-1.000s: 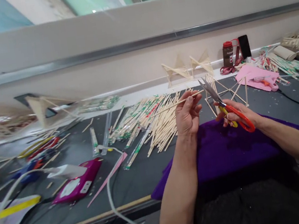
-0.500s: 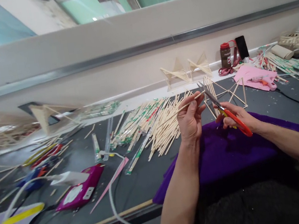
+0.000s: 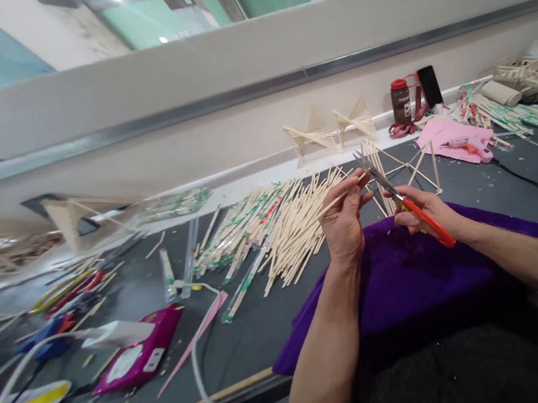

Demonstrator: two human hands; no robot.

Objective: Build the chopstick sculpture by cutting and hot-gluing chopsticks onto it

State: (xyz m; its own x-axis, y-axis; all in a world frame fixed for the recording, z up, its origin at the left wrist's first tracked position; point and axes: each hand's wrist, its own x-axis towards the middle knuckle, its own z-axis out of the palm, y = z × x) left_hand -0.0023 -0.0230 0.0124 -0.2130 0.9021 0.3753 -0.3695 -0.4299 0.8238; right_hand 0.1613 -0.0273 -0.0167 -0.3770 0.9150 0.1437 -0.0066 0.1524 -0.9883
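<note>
My left hand [image 3: 345, 220] pinches a thin wooden stick [image 3: 334, 205] between thumb and fingers, over the purple cloth's left side. My right hand [image 3: 422, 209] is closed on orange-handled scissors [image 3: 426, 222], whose blades point up and left, close to the stick's upper end. Whether the blades touch the stick I cannot tell. Below both hands lies the purple cloth [image 3: 412, 281]. Left of my left hand is a pile of loose wooden sticks [image 3: 294, 231]. Behind my hands an open stick frame [image 3: 416, 173] stands on the dark table.
Wrapped stick bundles [image 3: 233, 234] lie left of the loose pile. A magenta power strip [image 3: 140, 355] with a white cable is at the left. Two stick models [image 3: 313, 138] stand by the wall. A bottle [image 3: 401, 104], phone [image 3: 429, 87] and pink glue gun [image 3: 474, 151] are at the right.
The view has shifted slightly, so the table items appear a little further left. Both hands keep their holds, and the scissor blades look less spread than before.
</note>
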